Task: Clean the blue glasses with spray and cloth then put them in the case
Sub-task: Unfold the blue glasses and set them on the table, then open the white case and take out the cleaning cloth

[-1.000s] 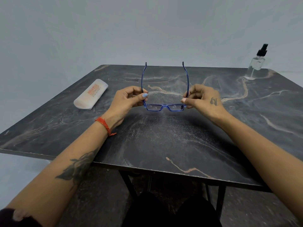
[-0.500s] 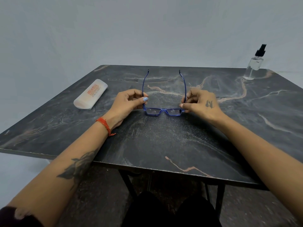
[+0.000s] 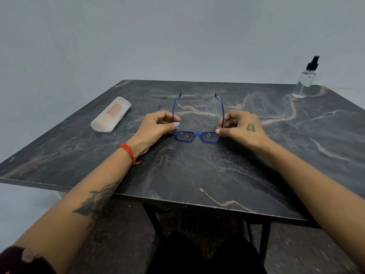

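Head view: both hands, left hand (image 3: 156,126) and right hand (image 3: 242,127), pinch blue glasses (image 3: 197,135), now lowered onto table (image 3: 197,175); case (image 3: 110,114) print unreadable.

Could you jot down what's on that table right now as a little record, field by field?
surface: dark marbled table
glasses: blue glasses, arms unfolded and pointing away from the person
left hand: pinches the glasses' left side
right hand: pinches the glasses' right side
case: white case, shut, lying on the left of the table
spray: clear spray bottle, upright at the far right corner
cloth: none in view
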`<state>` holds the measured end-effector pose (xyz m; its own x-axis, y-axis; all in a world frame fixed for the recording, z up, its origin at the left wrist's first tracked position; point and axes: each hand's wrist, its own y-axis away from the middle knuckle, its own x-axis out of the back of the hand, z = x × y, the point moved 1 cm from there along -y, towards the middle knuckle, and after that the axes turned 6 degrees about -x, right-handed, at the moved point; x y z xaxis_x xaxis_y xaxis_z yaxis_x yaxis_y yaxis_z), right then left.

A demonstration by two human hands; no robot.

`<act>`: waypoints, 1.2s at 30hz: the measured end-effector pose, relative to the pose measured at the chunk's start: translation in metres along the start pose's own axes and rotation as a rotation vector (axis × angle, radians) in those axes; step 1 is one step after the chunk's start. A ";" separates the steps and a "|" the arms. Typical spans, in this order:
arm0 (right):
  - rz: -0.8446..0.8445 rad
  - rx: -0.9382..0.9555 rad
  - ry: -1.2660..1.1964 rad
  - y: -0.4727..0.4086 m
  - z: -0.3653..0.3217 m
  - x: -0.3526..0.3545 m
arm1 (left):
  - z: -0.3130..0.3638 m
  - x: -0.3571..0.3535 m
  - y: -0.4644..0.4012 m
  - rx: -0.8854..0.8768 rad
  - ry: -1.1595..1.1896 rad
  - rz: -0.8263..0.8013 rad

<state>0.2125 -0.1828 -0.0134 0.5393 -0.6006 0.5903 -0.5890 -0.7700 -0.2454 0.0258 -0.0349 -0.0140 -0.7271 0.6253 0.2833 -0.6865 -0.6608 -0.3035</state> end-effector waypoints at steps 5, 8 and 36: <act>-0.052 -0.035 -0.056 0.003 -0.003 0.002 | 0.002 0.000 0.002 -0.025 -0.015 -0.020; -0.084 -0.063 -0.083 0.005 -0.005 0.007 | 0.003 0.000 0.005 -0.037 -0.006 -0.023; 0.381 0.567 -0.319 0.018 -0.167 -0.087 | 0.007 0.100 0.031 -0.438 -0.388 0.597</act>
<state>0.0551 -0.1086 0.0591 0.5588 -0.8147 0.1549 -0.4164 -0.4372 -0.7972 -0.0680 0.0043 0.0109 -0.9725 -0.0189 0.2320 -0.1811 -0.5647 -0.8052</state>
